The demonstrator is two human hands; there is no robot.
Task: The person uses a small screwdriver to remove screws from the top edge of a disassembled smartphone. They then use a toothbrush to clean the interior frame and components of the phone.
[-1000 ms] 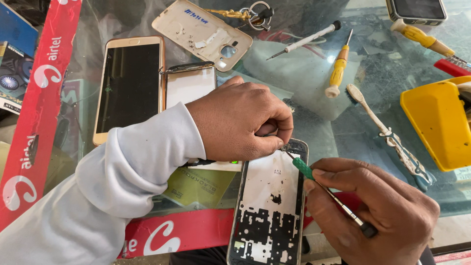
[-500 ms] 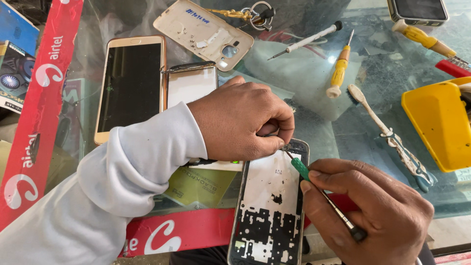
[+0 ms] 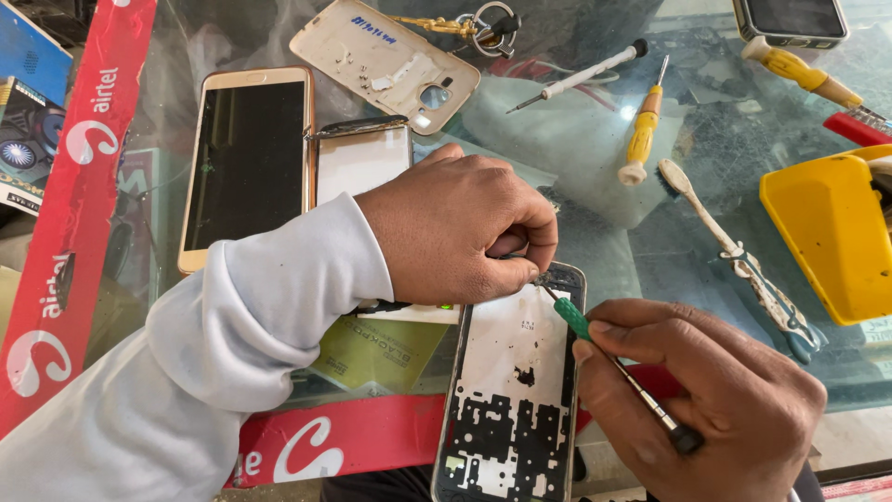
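An opened phone frame (image 3: 509,400) with a white and black inside lies on the glass counter near the front edge. My left hand (image 3: 460,228), in a white sleeve, presses its pinched fingertips on the frame's top corner; whether they hold a small part is hidden. My right hand (image 3: 706,400) grips a thin green-tipped metal tool (image 3: 609,358), its tip touching the frame's top corner right under my left fingertips.
On the glass counter (image 3: 604,232) lie a gold phone (image 3: 246,158), a second phone (image 3: 360,158), a gold back cover (image 3: 386,60), keys (image 3: 469,23), two screwdrivers (image 3: 641,130), a toothbrush (image 3: 739,256), a yellow box (image 3: 832,232) and a green card (image 3: 381,349).
My right hand has shifted slightly, drawing the tool a little down and right while its tip stays at the frame's top corner. My left hand has barely moved.
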